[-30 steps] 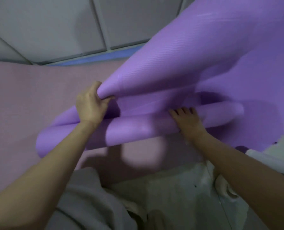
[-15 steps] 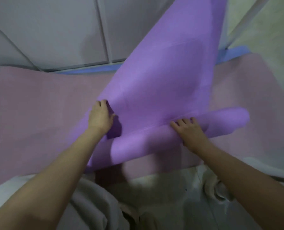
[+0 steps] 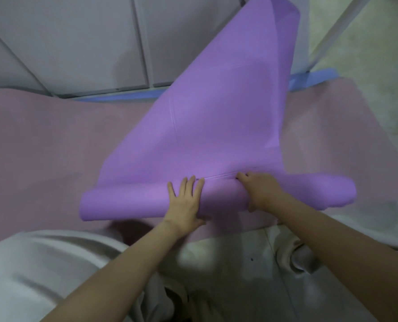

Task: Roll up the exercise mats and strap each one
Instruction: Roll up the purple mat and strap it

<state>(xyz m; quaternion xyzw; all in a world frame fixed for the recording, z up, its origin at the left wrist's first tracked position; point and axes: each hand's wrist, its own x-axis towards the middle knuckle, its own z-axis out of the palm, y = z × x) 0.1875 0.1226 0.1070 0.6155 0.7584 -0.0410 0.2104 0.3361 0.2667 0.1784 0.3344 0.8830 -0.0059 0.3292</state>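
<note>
Head view: the purple mat [image 3: 216, 126] lies part-rolled atop the pink mat [image 3: 42, 147]. On the roll, the left hand [image 3: 186, 201] presses flat, fingers [image 3: 191, 184] straight, while the right hand [image 3: 261, 190] curls round it. Beyond the fingers the loose sheet rises skewed (telescoping risk), so square both edges with the 2 hands and roll tight.

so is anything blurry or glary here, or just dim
Head view: dim, soft, no glare; purple mat reads clearly, the clothing at the bottom is smeared; wall seams splay from the wide lens; a shadow falls on the pink mat under the roll.
</note>
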